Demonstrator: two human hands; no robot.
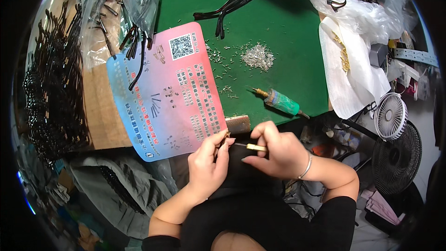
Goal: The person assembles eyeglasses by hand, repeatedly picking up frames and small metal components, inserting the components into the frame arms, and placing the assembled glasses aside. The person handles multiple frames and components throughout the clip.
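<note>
My left hand (204, 167) pinches a small dark brown piece (226, 137), which looks like part of an eyeglass frame, just off the table's near edge. Most of that piece is hidden by the fingers. In my right hand (284, 154) is a small screwdriver (256, 147) with a brass-coloured handle, its thin shaft pointing left at the piece. Whether the tip touches it, I cannot tell. Behind the left hand lies a pink-and-blue printed mat (209, 97) with sorted groups of tiny parts. A pile of small silvery screws (258, 57) rests on the green tabletop (186, 0).
A green-wrapped power screwdriver (284, 104) lies right of the screws. Dark eyeglass temples (228, 8) sit at the back, with a large stack of temples (53, 93) on the left. White paper (346, 88) holds gold-coloured parts. Two fans (390, 117) stand at right.
</note>
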